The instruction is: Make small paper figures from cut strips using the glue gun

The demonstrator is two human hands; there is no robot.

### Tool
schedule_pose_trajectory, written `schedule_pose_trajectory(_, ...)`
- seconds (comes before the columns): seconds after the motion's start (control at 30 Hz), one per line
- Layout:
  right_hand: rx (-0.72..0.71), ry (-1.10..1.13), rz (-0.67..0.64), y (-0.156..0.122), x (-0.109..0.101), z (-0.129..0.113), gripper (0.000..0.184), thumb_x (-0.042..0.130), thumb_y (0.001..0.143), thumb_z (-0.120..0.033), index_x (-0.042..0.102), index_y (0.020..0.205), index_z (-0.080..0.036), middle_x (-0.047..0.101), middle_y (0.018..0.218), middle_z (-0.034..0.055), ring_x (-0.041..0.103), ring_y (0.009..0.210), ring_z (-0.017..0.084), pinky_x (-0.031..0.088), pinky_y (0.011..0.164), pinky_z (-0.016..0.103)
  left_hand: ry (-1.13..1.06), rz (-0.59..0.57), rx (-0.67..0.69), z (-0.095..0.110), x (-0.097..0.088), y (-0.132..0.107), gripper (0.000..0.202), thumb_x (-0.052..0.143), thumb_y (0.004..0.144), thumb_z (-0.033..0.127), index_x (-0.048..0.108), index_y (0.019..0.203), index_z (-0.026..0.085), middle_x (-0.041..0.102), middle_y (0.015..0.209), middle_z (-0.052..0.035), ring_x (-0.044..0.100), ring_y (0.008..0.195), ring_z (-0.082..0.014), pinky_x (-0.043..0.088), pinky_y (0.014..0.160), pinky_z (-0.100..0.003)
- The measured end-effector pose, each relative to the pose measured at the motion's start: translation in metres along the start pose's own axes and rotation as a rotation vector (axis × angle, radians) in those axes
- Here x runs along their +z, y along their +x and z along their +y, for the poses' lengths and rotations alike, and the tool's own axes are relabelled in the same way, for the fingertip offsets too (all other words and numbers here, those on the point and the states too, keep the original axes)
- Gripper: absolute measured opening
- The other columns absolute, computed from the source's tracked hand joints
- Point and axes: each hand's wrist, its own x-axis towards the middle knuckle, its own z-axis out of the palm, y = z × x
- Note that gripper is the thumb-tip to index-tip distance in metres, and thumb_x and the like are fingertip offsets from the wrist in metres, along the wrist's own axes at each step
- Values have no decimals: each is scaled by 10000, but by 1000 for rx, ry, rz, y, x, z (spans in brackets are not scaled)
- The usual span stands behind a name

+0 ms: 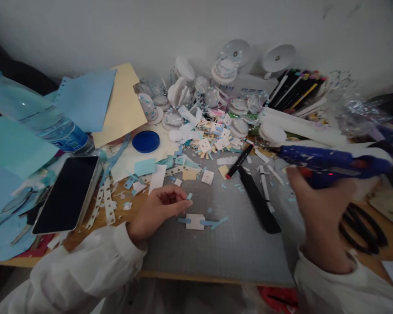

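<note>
White rectangular paper piece with light-blue paper strips (195, 221): flat on the grey-covered surface (222, 255), just below and right of the left hand (163, 207). Farthest left, clear plastic bottle with blue label (36, 113), partly filled with clear liquid. Next, left hand with curled fingers, small light-blue paper snippet (189, 196) pinched at the thumb tip. Then slanting dark markers with coloured ends (296, 89), holder mostly hidden. At right, blue glue gun (321, 159) gripped in the right hand (317, 200).
</note>
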Motion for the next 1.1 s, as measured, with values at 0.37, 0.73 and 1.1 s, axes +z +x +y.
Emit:
schedule_pose_trajectory(0.37, -268, 72, -244, -49, 2, -14, 262, 743, 634, -371, 565, 765, -231, 617, 666, -9, 571, 565, 177, 474, 571, 318, -31, 7, -93, -4, -1, 2, 227, 791, 648, 260, 586, 648, 165, 506, 516, 65, 436, 447, -48, 364, 435, -160)
schedule_pose_trajectory(0.73, -409, 138, -515, -50, 2, -26, 155, 640, 733, -294, 496, 767, -247, 552, 610, -64, 538, 519, 135, 423, 492, 264, 14, -141, -82, -1, 3, -1, 192, 680, 798, 320, 617, 699, 168, 667, 627, -19, 582, 540, -110, 493, 528, -214)
schedule_pose_trajectory(1.1, -328, 104, -503, -57, 5, -19, 175, 661, 727, -348, 519, 783, -261, 584, 654, -47, 566, 575, 150, 461, 543, 284, 143, -176, -7, -6, 1, -2, 226, 571, 876, 304, 709, 993, 169, 669, 694, -28, 586, 588, -117, 501, 577, -228)
